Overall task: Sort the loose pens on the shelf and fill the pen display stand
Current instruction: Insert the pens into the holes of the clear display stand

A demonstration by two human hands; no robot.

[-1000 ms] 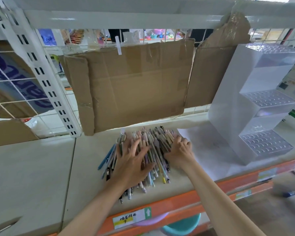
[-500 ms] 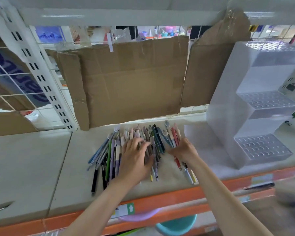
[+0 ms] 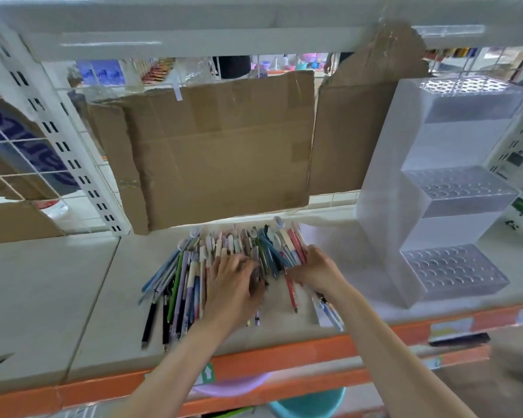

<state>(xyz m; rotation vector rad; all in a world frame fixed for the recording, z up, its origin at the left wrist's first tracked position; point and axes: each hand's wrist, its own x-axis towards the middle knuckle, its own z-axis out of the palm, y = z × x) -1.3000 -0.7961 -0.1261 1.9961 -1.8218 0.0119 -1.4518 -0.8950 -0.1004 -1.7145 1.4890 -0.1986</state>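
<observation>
— Pale shelf board (image 3: 58, 297) with an orange front edge: where do the loose, many-coloured pens (image 3: 194, 276) lie?

— Just left of the clear three-tiered plastic display stand (image 3: 453, 188), near but apart, below the brown cardboard sheet (image 3: 218, 152). They've fanned wider than a second ago, so sorting is underway; the stand's holes look unfilled.

— And the hands?

— Left hand (image 3: 233, 288) presses palm-down, fingers slightly curled. Right hand (image 3: 317, 271), nearer the stand, curls its fingers around several pens.

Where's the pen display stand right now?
In the head view, the clear tiered pen display stand stands on the right of the shelf, just right of the pen pile and the right hand.
</observation>
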